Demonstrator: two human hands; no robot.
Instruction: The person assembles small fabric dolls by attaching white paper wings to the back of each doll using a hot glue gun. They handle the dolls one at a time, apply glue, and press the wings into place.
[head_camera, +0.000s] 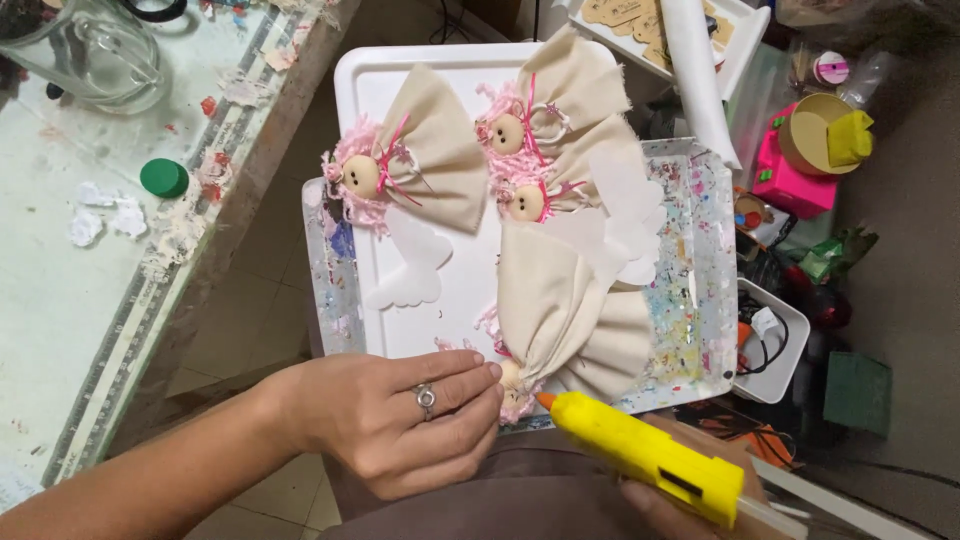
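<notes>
My left hand (400, 420), with a ring on one finger, pinches the wooden bead head of a small cloth doll (565, 320) with pink yarn hair at the near edge of a white tray (440, 300). My right hand (660, 500) is mostly hidden at the bottom edge and holds a yellow glue gun (650, 455), its orange nozzle almost touching the doll's head. Three more cloth dolls lie on the tray: one at the left (420, 155) and two at the right (555, 105) (575, 180). White paper wing shapes (410, 270) lie between them.
The white tray rests on a paint-speckled clear tray (695, 290). A work table (90, 260) at left carries a glass jug (90, 50), a green cap (163, 177) and paper scraps. At right sit a pink box (790, 180), a white bin with cables (770, 340) and clutter.
</notes>
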